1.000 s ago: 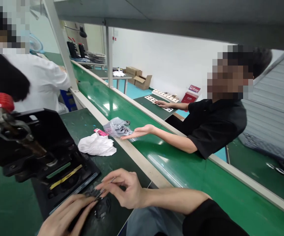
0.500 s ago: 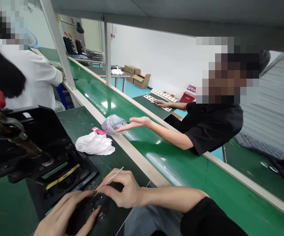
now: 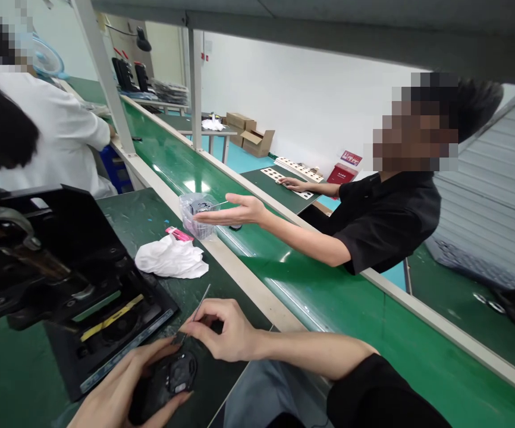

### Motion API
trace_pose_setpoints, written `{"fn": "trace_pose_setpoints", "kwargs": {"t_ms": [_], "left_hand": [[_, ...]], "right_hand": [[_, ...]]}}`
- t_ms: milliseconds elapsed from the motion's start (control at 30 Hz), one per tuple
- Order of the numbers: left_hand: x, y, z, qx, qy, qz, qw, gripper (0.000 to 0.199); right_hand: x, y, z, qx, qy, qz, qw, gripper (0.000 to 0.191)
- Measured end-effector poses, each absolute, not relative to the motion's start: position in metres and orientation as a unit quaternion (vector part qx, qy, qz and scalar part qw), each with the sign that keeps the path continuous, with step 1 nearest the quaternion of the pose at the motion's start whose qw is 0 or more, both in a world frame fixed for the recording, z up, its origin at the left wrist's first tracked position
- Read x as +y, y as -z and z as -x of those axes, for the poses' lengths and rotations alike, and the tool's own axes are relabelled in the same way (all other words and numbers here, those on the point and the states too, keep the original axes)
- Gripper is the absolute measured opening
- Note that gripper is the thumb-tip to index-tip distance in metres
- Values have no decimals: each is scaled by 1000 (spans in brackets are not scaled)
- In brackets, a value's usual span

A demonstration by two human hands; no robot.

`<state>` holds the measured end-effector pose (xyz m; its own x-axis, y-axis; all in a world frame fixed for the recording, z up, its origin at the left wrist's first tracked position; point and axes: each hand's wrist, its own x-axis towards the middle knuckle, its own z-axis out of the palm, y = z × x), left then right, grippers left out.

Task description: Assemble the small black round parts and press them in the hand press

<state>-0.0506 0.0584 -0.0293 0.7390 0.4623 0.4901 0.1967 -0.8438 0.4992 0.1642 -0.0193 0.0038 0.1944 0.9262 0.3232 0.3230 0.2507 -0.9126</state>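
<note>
My left hand (image 3: 128,380) curls round a black device part (image 3: 179,374) at the bottom of the view, thumb on one side and fingers on the other. Between the thumb and fingers of my right hand (image 3: 222,330) is a thin metal tool (image 3: 203,300), its lower end at the part's upper edge. Left of my hands stands a black clamp fixture (image 3: 119,327) with a yellow strip. A crumpled white cloth (image 3: 172,257) lies beyond them, beside a pink item (image 3: 179,234).
A green conveyor (image 3: 279,267) with pale rails crosses the view. Over it another person's hand (image 3: 239,212) reaches by a clear plastic bag (image 3: 197,214). A person in white (image 3: 56,131) sits at the left. Metal posts (image 3: 195,89) hold an overhead shelf.
The metal tool is more upright and my right hand has shifted slightly up. The other person's hand has risen and turned, and the plastic bag stands more upright.
</note>
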Motion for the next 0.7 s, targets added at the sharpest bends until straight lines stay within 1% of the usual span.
{"fn": "trace_pose_setpoints", "kwargs": {"t_ms": [133, 200, 267, 333, 500, 700], "left_hand": [[47, 6, 46, 191, -300, -902, 246, 56], [40, -3, 45, 194, -287, -895, 280, 56], [34, -7, 45, 197, -251, -895, 310, 56], [32, -7, 44, 206, -244, -885, 338, 61], [29, -5, 42, 208, -250, -876, 357, 78], [28, -1, 41, 205, -250, -874, 363, 83]], "right_hand": [[-28, -8, -165, -575, -271, 544, 548, 34], [-34, -10, -165, -572, -284, 537, 551, 29], [-39, -11, -166, -573, -298, 531, 549, 19], [-42, -10, -169, -581, -304, 530, 537, 13], [-46, -9, -174, -599, -300, 537, 513, 12], [-46, -9, -173, -651, -299, 525, 460, 10]]}}
